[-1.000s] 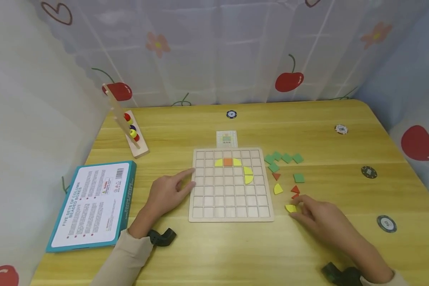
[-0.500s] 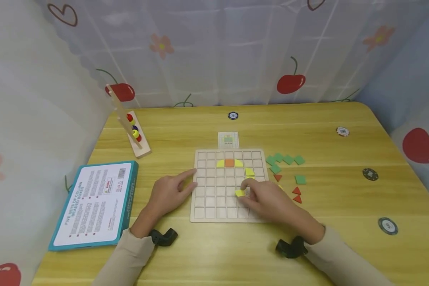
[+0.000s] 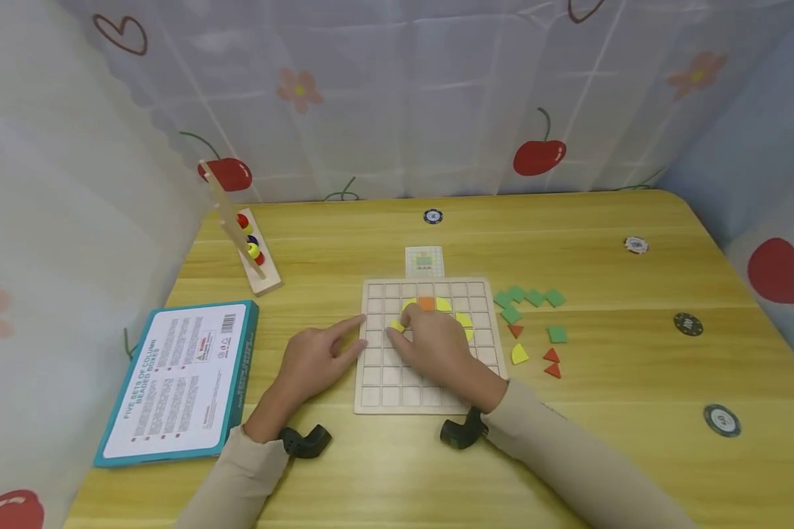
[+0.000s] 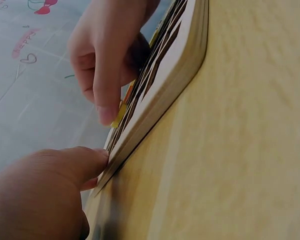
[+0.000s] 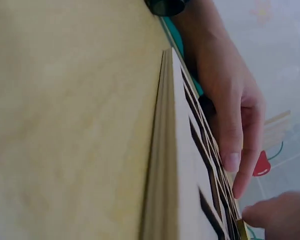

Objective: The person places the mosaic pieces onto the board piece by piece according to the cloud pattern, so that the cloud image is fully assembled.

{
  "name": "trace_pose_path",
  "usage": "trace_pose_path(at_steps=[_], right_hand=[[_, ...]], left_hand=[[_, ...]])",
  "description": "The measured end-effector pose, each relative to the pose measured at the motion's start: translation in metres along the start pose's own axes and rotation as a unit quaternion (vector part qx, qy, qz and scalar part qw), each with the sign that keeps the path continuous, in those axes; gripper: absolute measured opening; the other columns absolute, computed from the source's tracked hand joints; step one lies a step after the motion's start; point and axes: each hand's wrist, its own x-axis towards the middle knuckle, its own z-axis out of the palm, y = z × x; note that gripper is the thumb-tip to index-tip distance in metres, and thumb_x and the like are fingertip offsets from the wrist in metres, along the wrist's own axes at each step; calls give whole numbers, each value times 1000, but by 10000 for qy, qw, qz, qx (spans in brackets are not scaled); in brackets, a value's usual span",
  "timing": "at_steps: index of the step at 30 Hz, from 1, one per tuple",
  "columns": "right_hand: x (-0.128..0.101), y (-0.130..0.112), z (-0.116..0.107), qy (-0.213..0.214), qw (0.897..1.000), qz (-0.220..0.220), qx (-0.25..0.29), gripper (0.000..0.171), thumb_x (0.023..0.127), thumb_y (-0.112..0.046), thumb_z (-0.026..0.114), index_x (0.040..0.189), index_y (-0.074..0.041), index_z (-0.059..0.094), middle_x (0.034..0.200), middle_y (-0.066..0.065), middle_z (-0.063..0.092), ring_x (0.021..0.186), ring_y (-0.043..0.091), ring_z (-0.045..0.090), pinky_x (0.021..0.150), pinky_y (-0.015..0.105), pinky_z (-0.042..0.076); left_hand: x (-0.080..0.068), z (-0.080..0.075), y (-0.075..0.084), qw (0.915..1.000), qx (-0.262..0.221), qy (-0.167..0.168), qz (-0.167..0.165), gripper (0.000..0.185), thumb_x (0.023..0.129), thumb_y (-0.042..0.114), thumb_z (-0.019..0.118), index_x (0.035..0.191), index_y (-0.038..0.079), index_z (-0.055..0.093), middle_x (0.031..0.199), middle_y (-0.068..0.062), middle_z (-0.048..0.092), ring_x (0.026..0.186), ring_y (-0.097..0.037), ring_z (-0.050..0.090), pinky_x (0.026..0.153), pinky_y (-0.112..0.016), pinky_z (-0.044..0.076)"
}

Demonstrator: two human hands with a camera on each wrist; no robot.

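A wooden grid board (image 3: 380, 397) lies on the table. My right hand (image 3: 440, 345) is over its upper left part, pinching a yellow quarter-circle tile (image 3: 395, 325) between thumb and index finger. In the left wrist view that yellow tile (image 4: 121, 116) is at the board's surface; whether it sits in a cell I cannot tell. An orange square tile (image 3: 426, 303) lies in the board's second row, flanked by yellow quarter-circles. Two more yellow quarter-circles (image 3: 464, 319) lie farther right, partly behind my right hand. The thumb and index finger of my left hand (image 3: 314, 364) touch the board's left edge.
Right of the board lie several green squares (image 3: 557, 334), red triangles (image 3: 552, 371) and a yellow quarter-circle (image 3: 519, 354). A pattern card (image 3: 424, 261) lies behind it. A teal box (image 3: 175, 382) and a bead peg stand (image 3: 265, 275) are at left. Poker chips (image 3: 722, 419) are scattered around.
My right hand has picked the yellow quarter-circle off the table at right and carried it left across the board to its upper left part. My left hand has stayed at the board's edge.
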Motion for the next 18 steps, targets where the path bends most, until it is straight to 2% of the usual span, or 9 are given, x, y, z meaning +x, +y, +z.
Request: trace_pose_path(at_steps=[3, 5, 10, 13, 15, 18], right_hand=[[-2, 5, 5, 257, 9996, -107, -38, 34, 95, -46, 69, 94, -13, 67, 53, -9, 47, 46, 9, 42, 40, 27, 33], [-4, 8, 7, 357, 9991, -223, 54, 31, 95, -45, 68, 98, -14, 67, 53, -10, 45, 45, 8, 40, 40, 27, 32], [-12, 17, 9, 670, 9936, -806, 411, 26, 94, -30, 69, 117, -17, 73, 52, -15, 39, 45, 2, 33, 41, 23, 28], [-12, 20, 10, 763, 9897, -1091, 525, 25, 93, -23, 70, 116, -17, 78, 51, -16, 38, 46, 0, 31, 42, 21, 26], [-11, 20, 10, 774, 9889, -1139, 564, 22, 93, -21, 71, 113, -18, 80, 52, -15, 41, 48, 0, 32, 43, 20, 27], [-6, 19, 10, 738, 9900, -1032, 623, 19, 93, -20, 73, 110, -19, 81, 61, -12, 56, 52, 1, 40, 46, 19, 34]], left_hand=[[0, 2, 1, 10000, -5, -8, 1, 43, 99, 43, 67, 137, 25, 67, 50, 13, 36, 44, -4, 27, 47, -27, 24], [1, 2, 1, 10000, 3, -14, -10, 43, 99, 43, 67, 137, 25, 67, 50, 13, 36, 44, -4, 27, 47, -27, 24], [1, 0, 1, 10000, 38, -37, -26, 43, 99, 44, 66, 138, 25, 67, 50, 13, 36, 44, -4, 28, 47, -27, 25], [0, 1, 2, 10000, 50, -16, -17, 43, 99, 43, 66, 138, 24, 67, 50, 12, 36, 44, -4, 28, 46, -27, 25], [0, 0, 2, 10000, 52, 2, 6, 43, 99, 43, 66, 138, 24, 67, 50, 13, 36, 44, -4, 28, 47, -27, 25], [1, 0, 2, 10000, 78, 33, 33, 43, 99, 41, 67, 138, 23, 67, 50, 13, 36, 44, -4, 28, 47, -27, 24]])
